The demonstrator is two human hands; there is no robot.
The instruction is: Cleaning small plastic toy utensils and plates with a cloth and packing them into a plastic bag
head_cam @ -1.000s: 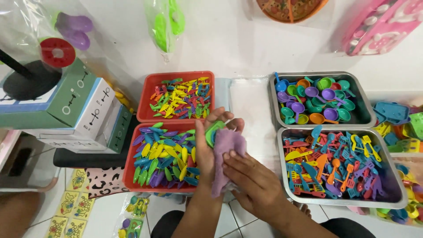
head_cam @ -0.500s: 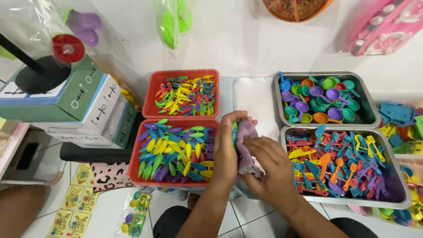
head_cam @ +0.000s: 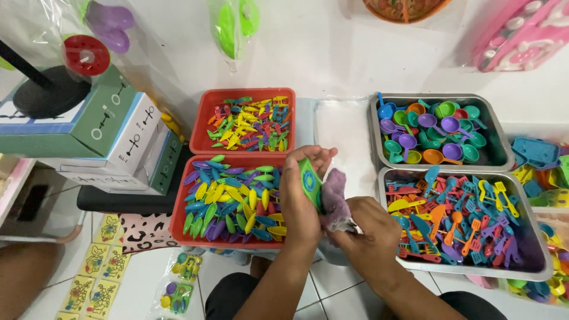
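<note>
Between the red trays and the metal trays, the left hand (head_cam: pixel 301 198) was gripping a small green toy piece (head_cam: pixel 310 182) with a blue round mark on it, fingers curled around it and thumb on the near side. Right hand (head_cam: pixel 370 228) sat at about 4 o'clock from it, closed on a bunched purple cloth (head_cam: pixel 335 198) that was pressed up against the green piece, so both hands were full, neither one spread wide.

At 9 o'clock from the hands was the near red tray (head_cam: pixel 181 222) stuffed with leaf-shaped plastic bits in blue, yellow, green and purple. The far red tray (head_cam: pixel 201 115) at 11 o'clock held smaller mixed-colour pieces. Over at 2 o'clock a metal tray (head_cam: pixel 495 133) had little toy pans and ladles, and at 3 o'clock another metal tray (head_cam: pixel 533 261) was full of toy spatulas and forks. A clear plastic sheet (head_cam: pixel 344 133) lay on the worktop at 12 o'clock, between the tray rows. Stacked cardboard boxes (head_cam: pixel 112 142) sat way off at 10 o'clock, well apart from the hands.
</note>
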